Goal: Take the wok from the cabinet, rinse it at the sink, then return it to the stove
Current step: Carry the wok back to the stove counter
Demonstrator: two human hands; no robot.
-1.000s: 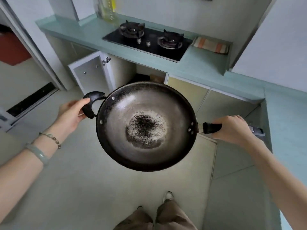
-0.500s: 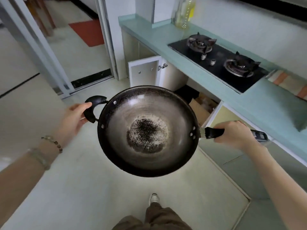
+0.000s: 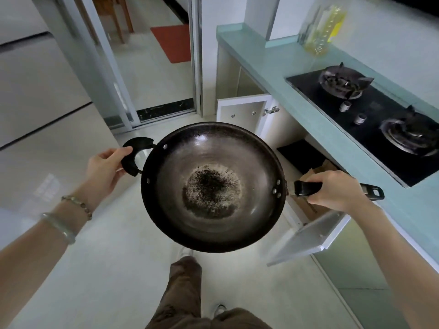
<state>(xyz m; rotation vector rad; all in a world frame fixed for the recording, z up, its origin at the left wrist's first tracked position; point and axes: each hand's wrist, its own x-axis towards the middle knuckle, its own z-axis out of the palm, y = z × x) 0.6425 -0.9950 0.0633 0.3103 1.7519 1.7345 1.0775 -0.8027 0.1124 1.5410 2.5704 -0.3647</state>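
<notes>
1. The wok (image 3: 213, 186) was held level in the air between the two hands, bowl facing up. It hung over the floor (image 3: 114, 269), clear of both the cabinet (image 3: 301, 153) and the stove (image 3: 370, 124).
2. The left hand (image 3: 104, 172) gripped the black loop handle (image 3: 133, 157) on the wok's left rim. The thumb lay on top of the loop and the fingers curled beneath it.
3. The right hand (image 3: 337, 191) was wrapped round the long handle (image 3: 306, 188) on the opposite rim, close to the rivets. The slotted end of that handle projected past the outer edge of the hand.
4. A dark burnt patch (image 3: 211, 184) sat at the centre of the bowl, midway between the hands.
5. The cabinet stood open just beyond and below the right hand. The far door (image 3: 242, 110) stood open beyond the wok. The near door (image 3: 306, 236) hung open beneath the right forearm.
6. The stove lay in the counter (image 3: 285, 74), beyond and to the right of the right hand and well apart from the wok.
7. A bottle (image 3: 320, 29) of yellow liquid stood on the counter, far beyond the right hand.
8. Two bracelets (image 3: 69, 214) circled the left wrist.
9. A red mat (image 3: 174, 42) lay beyond a doorway (image 3: 166, 67), well ahead of the left hand.
</notes>
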